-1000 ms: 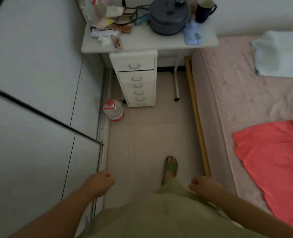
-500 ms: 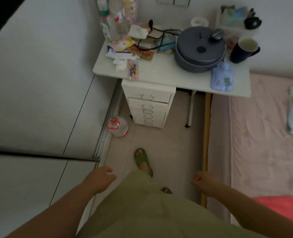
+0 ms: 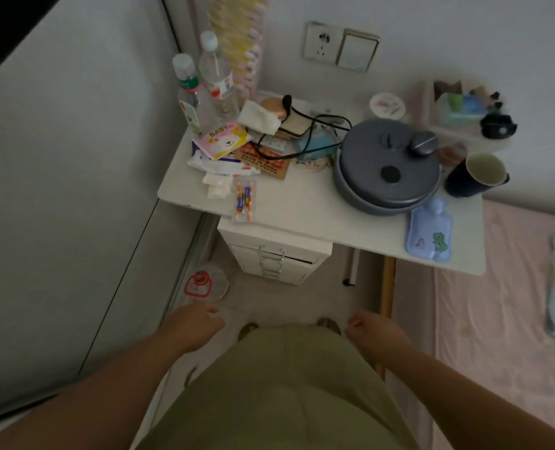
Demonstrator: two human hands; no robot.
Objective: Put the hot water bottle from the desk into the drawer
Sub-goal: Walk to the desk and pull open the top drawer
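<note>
A pale blue hot water bottle [image 3: 430, 231] with a green dinosaur print lies flat near the front right edge of the white desk [image 3: 302, 209]. Under the desk stands a white drawer unit [image 3: 277, 259] with metal handles; its drawers look closed apart from a thin dark gap under the top one. My left hand [image 3: 191, 326] hangs low on the left, fingers loosely curled and holding nothing. My right hand [image 3: 375, 332] hangs low on the right, fingers curled in, also holding nothing. Both hands are well short of the desk.
A grey lidded pot [image 3: 388, 167] and a dark mug [image 3: 475, 175] sit just behind the bottle. Water bottles [image 3: 216, 79], packets, cables and a battery pack [image 3: 244, 199] crowd the desk's left. A water jug [image 3: 206, 284] stands on the floor; a pink bed [image 3: 497, 303] is right.
I have walked up to the desk, so it and the drawer unit now fill the view from above. Both hands stay low at my sides.
</note>
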